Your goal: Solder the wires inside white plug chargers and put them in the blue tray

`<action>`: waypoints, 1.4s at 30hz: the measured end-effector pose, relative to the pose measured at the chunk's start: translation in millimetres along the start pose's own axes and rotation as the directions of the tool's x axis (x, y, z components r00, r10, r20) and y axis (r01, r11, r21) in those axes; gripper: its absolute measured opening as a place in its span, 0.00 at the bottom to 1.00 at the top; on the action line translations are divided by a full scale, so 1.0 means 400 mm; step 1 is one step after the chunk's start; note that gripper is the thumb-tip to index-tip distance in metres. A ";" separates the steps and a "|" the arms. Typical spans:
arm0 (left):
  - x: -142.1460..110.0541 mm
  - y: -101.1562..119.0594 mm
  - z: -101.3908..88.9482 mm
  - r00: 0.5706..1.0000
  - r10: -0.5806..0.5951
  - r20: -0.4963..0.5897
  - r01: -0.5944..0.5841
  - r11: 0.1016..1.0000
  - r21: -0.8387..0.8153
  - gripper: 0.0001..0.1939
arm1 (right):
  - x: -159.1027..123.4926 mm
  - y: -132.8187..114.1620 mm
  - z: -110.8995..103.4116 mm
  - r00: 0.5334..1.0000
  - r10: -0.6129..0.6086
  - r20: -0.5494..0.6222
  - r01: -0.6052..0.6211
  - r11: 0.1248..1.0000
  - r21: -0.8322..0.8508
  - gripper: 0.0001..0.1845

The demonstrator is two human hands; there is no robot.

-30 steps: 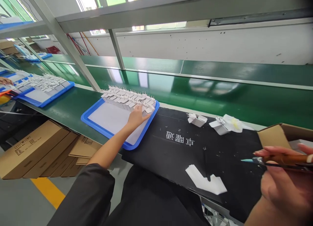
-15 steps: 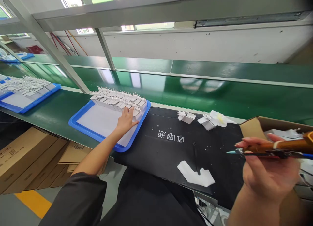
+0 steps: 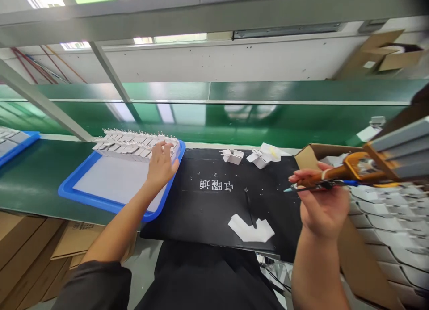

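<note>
My left hand rests over the right end of a double row of white plug adapters with pins upward. Its fingers touch their tops or hover just above; the thumb is spread away, and nothing shows in its grasp. The adapters stand along the back of a blue tray. Raised at the right, my right hand is closed around a brown-handled tool with a broad, blurred grey striped end. A thin pen-like tool with a teal tip lies in the same grip, pointing left.
On the black mat lie two white adapters, one loose, one beside crumpled film. Black tweezers rest on a white cloth. A cardboard box and rows of white parts stand right; another blue tray sits left.
The view has swung to the right, bringing more of the box and the rows of white parts in. My left hand stays at the adapters; my right still holds both tools.
</note>
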State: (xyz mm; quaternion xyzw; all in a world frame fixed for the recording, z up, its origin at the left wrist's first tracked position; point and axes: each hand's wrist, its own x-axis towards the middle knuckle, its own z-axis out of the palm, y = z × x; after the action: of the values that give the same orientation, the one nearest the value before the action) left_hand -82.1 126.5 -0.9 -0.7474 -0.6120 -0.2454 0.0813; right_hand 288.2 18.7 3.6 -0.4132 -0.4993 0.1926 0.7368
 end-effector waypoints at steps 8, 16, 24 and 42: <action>0.145 0.346 0.185 0.859 0.349 0.375 -0.232 0.917 -0.323 0.44 | -0.007 -0.011 0.017 0.997 -0.014 0.073 0.010 0.999 0.049 0.27; 0.249 0.359 0.242 0.665 0.522 0.535 -0.317 0.845 -0.430 0.21 | -0.017 -0.023 0.007 0.995 0.013 0.103 -0.014 1.000 0.009 0.27; 0.162 0.270 0.145 0.768 0.452 0.453 -0.242 0.860 -0.449 0.45 | -0.013 -0.019 0.025 0.995 0.012 0.099 -0.015 1.000 0.027 0.26; -0.044 0.354 0.240 0.902 -0.172 0.395 0.401 0.671 -0.624 0.53 | -0.006 -0.007 0.040 0.995 -0.011 0.103 0.005 0.998 0.055 0.25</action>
State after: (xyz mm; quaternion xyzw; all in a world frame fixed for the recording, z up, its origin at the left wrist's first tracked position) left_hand 76.6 118.1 -67.0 -0.6441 -0.5912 -0.3478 -0.3387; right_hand 272.7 21.9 7.1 -0.3804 -0.5330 0.2244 0.7217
